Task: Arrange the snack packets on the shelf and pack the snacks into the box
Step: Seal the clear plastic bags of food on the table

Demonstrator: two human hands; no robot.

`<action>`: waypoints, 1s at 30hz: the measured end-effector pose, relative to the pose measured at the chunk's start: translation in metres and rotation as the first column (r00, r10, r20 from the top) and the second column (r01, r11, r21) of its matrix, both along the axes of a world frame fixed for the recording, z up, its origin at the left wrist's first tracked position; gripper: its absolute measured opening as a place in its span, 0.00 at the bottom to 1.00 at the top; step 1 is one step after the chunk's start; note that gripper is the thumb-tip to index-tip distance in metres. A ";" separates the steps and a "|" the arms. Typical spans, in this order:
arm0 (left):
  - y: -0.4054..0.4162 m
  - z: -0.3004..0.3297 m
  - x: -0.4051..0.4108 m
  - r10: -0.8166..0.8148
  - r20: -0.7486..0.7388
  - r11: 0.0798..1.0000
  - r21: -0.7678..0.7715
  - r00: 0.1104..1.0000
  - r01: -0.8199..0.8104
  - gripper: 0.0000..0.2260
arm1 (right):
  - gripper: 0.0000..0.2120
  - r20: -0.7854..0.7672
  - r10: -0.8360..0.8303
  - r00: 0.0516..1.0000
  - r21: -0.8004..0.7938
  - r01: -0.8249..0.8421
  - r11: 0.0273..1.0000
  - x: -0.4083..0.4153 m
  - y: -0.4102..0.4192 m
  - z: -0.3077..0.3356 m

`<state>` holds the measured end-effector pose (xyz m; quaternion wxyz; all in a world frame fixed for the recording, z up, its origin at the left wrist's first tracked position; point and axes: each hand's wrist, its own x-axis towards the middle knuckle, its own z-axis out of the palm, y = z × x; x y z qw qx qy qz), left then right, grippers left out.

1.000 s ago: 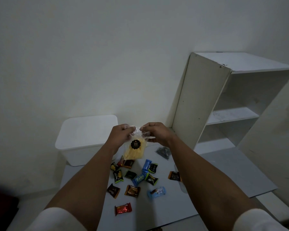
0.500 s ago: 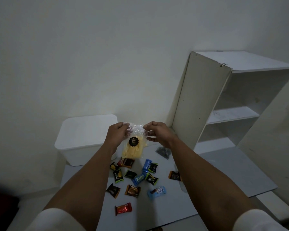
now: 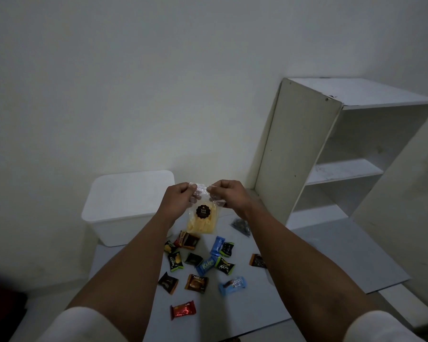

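- Above the scattered snacks [image 3: 203, 265], the clear packet of yellow chips [image 3: 202, 219] hung in the air, pinched at its crinkled top by the left hand [image 3: 177, 202] and the right hand [image 3: 229, 196], fingers curled on the plastic.
- Judged best: keep both pinches firm and carry it level to the shelf [image 3: 344, 170], standing it upright there.
- Against the earlier frames, the packet sat a touch lower, with the hands closer together; the lidded white box [image 3: 129, 206] had not moved.
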<state>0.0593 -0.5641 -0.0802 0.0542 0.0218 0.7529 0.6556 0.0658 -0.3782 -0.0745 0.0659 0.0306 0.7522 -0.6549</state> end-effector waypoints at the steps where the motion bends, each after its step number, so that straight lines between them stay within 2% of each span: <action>1: -0.001 0.001 -0.001 0.009 0.000 1.000 0.005 1.000 -0.009 0.12 | 0.06 0.000 -0.008 1.000 -0.004 0.008 1.000 0.000 0.000 0.000; 4: -0.003 0.002 -0.002 0.030 0.007 0.999 0.024 1.000 -0.031 0.12 | 0.06 0.016 -0.029 0.999 -0.040 0.029 0.999 0.000 0.005 -0.002; 10: -0.005 0.001 -0.001 0.015 0.005 1.000 0.021 1.000 -0.015 0.12 | 0.08 0.013 -0.019 1.000 -0.006 0.019 1.000 0.003 0.006 0.002; 14: -0.010 0.001 -0.001 0.034 0.021 0.998 0.053 0.999 -0.035 0.11 | 0.09 0.065 -0.024 0.998 -0.088 0.030 0.996 0.005 0.015 -0.002; 17: -0.010 -0.002 -0.001 0.012 0.020 1.000 0.024 1.000 -0.012 0.11 | 0.10 0.045 -0.034 0.998 -0.060 0.037 0.998 0.007 0.019 -0.006; 22: -0.002 -0.003 -0.003 0.012 0.041 0.998 0.056 0.999 -0.014 0.11 | 0.05 0.059 -0.060 0.996 -0.120 0.066 0.991 0.009 0.016 -0.009; 30: 0.008 -0.005 0.002 -0.028 0.027 0.999 0.018 0.999 0.027 0.10 | 0.05 -0.033 -0.104 0.994 0.000 0.105 0.995 0.003 0.004 -0.023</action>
